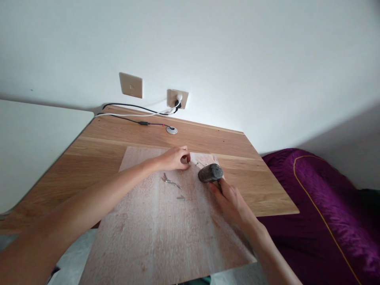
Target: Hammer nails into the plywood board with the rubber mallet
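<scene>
My left hand rests near the far edge of a thin wooden board, thumb and forefinger pinched together. A small shiny tip, which looks like a nail, shows at those fingertips; most of it is hidden. My right hand grips a hammer just below its dark, worn head, which is held over the board's right side. Much of the handle is covered by the hand. Between the hands, a few more nails lie near the hammer head. A small pile of nails and some loose nails lie nearer to me.
The board lies on a wooden desk and overhangs its front edge. Black and white cables run along the back to a wall socket. A white panel covers the left side. Purple fabric lies at right.
</scene>
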`<state>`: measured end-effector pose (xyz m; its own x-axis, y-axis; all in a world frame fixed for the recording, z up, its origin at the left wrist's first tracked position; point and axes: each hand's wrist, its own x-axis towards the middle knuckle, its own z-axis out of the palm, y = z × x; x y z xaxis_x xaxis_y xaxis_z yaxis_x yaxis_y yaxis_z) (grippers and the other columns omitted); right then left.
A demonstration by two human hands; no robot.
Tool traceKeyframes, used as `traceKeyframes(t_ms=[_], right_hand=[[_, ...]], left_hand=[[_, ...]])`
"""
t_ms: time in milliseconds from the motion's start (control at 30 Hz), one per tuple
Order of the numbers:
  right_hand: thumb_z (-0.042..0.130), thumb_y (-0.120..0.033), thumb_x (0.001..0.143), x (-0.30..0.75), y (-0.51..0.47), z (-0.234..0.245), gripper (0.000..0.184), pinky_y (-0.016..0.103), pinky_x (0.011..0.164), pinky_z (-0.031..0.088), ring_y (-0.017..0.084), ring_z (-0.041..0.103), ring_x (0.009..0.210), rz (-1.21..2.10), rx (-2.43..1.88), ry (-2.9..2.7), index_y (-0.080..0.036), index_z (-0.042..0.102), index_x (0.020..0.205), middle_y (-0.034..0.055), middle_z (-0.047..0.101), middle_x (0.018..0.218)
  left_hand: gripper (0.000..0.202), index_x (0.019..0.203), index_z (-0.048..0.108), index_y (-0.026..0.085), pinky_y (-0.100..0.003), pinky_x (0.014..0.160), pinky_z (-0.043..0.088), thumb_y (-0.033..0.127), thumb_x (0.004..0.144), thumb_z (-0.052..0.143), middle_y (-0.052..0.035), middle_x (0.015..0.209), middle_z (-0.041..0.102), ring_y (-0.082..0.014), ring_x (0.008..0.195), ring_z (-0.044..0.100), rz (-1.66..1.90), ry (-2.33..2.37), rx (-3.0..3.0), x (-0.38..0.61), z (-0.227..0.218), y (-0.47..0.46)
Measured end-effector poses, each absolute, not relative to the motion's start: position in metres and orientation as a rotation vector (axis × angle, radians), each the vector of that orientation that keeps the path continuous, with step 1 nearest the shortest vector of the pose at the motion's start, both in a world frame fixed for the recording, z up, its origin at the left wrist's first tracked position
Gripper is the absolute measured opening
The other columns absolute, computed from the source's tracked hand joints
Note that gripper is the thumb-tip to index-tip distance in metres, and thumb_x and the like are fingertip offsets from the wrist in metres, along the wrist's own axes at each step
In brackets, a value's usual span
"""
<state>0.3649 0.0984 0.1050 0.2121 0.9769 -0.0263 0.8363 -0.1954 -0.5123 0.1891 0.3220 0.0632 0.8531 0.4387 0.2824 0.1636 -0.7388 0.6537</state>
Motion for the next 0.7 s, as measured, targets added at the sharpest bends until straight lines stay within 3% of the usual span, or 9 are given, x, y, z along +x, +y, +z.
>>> traceKeyframes(t_ms=[100, 433, 700], right_hand=[[0.043, -0.04, 0.105, 0.362, 0.106, 0.111, 0.021, 0.034, 0.066, 0.043, 0.029, 0.073, 0.076, 0.46, -2.066, -1.695, -0.026, 0.055, 0.095, 0.0069, 0.073, 0.079], [0.045, -0.034, 0.102, 0.344, 0.155, 0.131, 0.017, 0.031, 0.064, 0.039, 0.027, 0.071, 0.076, 0.36, -1.996, -1.871, -0.024, 0.057, 0.095, 0.0078, 0.073, 0.082], [0.046, -0.037, 0.102, 0.355, 0.152, 0.13, 0.021, 0.03, 0.063, 0.04, 0.027, 0.073, 0.079, 0.249, -2.06, -1.784, -0.022, 0.061, 0.1, 0.008, 0.074, 0.081]], left_hand=[[0.004, 0.081, 0.072, 0.016, -0.028, 0.071, 0.041, 0.016, 0.077, 0.07, -0.0021, 0.085, 0.061, -0.0159, 0.076, 0.058, 0.535, 0.411, 2.378, 0.189, 0.061, 0.324], [0.029, 0.097, 0.068, 0.015, -0.028, 0.078, 0.045, 0.017, 0.07, 0.077, -0.003, 0.095, 0.058, -0.0191, 0.088, 0.058, 0.584, 0.344, 2.36, 0.188, 0.059, 0.325], [0.007, 0.087, 0.077, 0.016, -0.027, 0.069, 0.041, 0.02, 0.082, 0.074, -0.0024, 0.083, 0.06, -0.015, 0.073, 0.059, 0.505, 0.38, 2.356, 0.188, 0.061, 0.327]])
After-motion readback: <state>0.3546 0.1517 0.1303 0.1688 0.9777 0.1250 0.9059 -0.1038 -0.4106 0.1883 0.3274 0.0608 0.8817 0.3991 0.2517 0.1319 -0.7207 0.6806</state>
